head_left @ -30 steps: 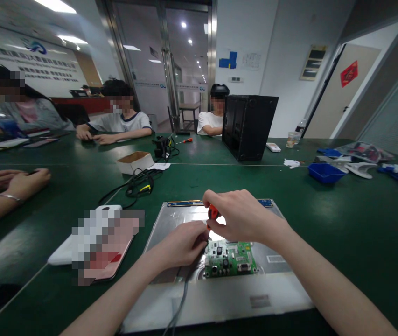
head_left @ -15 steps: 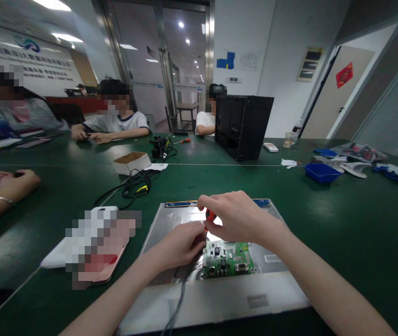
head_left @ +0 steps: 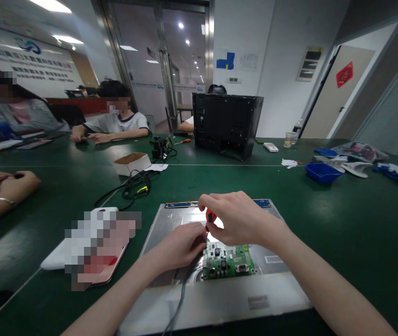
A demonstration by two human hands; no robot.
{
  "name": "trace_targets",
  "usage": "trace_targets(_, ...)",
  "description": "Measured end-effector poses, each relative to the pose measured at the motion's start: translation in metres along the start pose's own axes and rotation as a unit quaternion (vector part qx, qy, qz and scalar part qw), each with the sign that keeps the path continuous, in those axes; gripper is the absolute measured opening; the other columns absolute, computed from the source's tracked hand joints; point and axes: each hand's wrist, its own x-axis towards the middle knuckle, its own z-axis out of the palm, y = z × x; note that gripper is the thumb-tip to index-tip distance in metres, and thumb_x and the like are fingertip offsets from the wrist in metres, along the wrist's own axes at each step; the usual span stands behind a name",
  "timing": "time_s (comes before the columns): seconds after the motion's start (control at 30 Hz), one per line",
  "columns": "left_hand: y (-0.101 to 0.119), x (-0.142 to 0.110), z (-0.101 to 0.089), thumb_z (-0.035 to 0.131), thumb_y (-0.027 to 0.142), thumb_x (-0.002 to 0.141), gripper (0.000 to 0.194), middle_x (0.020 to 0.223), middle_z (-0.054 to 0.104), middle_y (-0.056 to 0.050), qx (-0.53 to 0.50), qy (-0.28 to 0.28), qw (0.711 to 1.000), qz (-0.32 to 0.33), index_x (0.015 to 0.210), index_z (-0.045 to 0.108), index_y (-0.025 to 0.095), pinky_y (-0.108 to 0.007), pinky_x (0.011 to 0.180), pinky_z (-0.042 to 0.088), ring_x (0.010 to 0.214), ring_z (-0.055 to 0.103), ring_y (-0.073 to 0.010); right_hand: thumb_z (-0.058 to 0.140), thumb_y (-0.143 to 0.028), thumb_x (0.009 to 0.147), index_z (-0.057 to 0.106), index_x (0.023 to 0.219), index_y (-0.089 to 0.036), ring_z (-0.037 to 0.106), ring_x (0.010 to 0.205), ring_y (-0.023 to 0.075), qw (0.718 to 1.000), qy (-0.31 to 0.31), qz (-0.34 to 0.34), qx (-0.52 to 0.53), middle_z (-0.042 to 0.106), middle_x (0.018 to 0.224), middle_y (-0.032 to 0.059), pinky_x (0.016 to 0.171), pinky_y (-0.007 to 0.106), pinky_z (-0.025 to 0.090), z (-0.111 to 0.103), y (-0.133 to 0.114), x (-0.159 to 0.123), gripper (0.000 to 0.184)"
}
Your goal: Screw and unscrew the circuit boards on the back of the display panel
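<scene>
A flat metal display panel point(head_left: 171, 224) lies in front of me with a green circuit board point(head_left: 227, 259) on it. My right hand point(head_left: 239, 218) is closed round the red and black handle of a screwdriver point(head_left: 211, 215), held upright over the board's upper left corner. Close by its lower end, my left hand point(head_left: 184, 243) rests on the panel with its fingers bent together; what they pinch is hidden. A grey cable point(head_left: 180, 298) runs from under that hand to the near edge. The screwdriver's tip is out of sight.
Left of the panel lie a white object point(head_left: 53, 255) and a pink phone-like slab point(head_left: 115, 261), partly blurred. Beyond are black cables point(head_left: 129, 189), an open box point(head_left: 132, 163) and a black casing point(head_left: 226, 123). A blue tray point(head_left: 323, 172) stands right. Another person's hands point(head_left: 13, 189) are at left.
The black casing across the table has turned, so its broad side faces me and hides more of the person behind it. My hands stay almost in place, the screwdriver handle slightly rotated.
</scene>
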Motion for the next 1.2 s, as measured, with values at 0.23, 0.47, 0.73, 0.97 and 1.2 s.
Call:
trace_targets(0.23, 0.0003, 0.0000, -0.0001, 0.048, 0.016, 0.086, 0.008, 0.080, 0.062, -0.003, 0.007, -0.006, 1.000, 0.004, 0.080, 0.054, 0.018, -0.027, 0.060, 0.038, 0.068, 0.055, -0.0168, 0.052, -0.031, 0.090, 0.054, 0.098, -0.021, 0.056, 0.065, 0.0136, 1.000, -0.010, 0.016, -0.019, 0.070, 0.084, -0.0001, 0.052, 0.028, 0.020, 0.0012, -0.0002, 0.0014, 0.013)
trace_targets(0.47, -0.0035, -0.0006, 0.0029, 0.050, 0.016, 0.085, 0.008, 0.074, 0.059, -0.001, 0.016, 0.007, 1.000, 0.019, 0.077, 0.050, 0.019, -0.027, 0.057, 0.034, 0.062, 0.050, -0.0155, 0.053, -0.025, 0.087, 0.054, 0.096, -0.020, 0.053, 0.062, 0.0116, 1.000, 0.008, 0.013, -0.018, 0.069, 0.083, -0.0012, 0.050, 0.028, 0.019, 0.0008, 0.0004, 0.0017, 0.011)
trace_targets(0.73, -0.0062, -0.0005, 0.0004, 0.047, 0.019, 0.089, 0.009, 0.083, 0.063, -0.004, 0.013, -0.003, 1.000, 0.002, 0.085, 0.055, 0.018, -0.027, 0.061, 0.038, 0.070, 0.055, -0.0177, 0.054, -0.026, 0.087, 0.055, 0.094, -0.020, 0.053, 0.062, 0.0114, 0.999, 0.025, 0.011, -0.026, 0.069, 0.081, -0.0010, 0.051, 0.027, 0.019, 0.0009, -0.0005, 0.0008, 0.009)
trace_targets(0.97, -0.0071, 0.0017, 0.0003, 0.046, 0.019, 0.090, 0.012, 0.086, 0.064, -0.005, -0.024, -0.012, 1.000, -0.006, 0.085, 0.056, 0.018, -0.027, 0.063, 0.041, 0.073, 0.057, -0.0185, 0.054, -0.030, 0.088, 0.055, 0.095, -0.020, 0.053, 0.059, 0.0120, 0.998, 0.037, 0.026, -0.041, 0.069, 0.079, 0.0014, 0.051, 0.028, 0.018, 0.0038, -0.0044, 0.0036, 0.012)
trace_targets(1.2, -0.0090, 0.0032, 0.0058, 0.049, 0.017, 0.088, 0.007, 0.087, 0.063, -0.004, -0.032, -0.022, 0.999, -0.018, 0.086, 0.056, 0.018, -0.028, 0.067, 0.043, 0.076, 0.057, -0.0189, 0.053, -0.030, 0.087, 0.056, 0.093, -0.020, 0.049, 0.056, 0.0110, 0.998, 0.036, 0.038, -0.040, 0.067, 0.072, -0.0004, 0.051, 0.027, 0.017, 0.0079, -0.0020, 0.0055, 0.012)
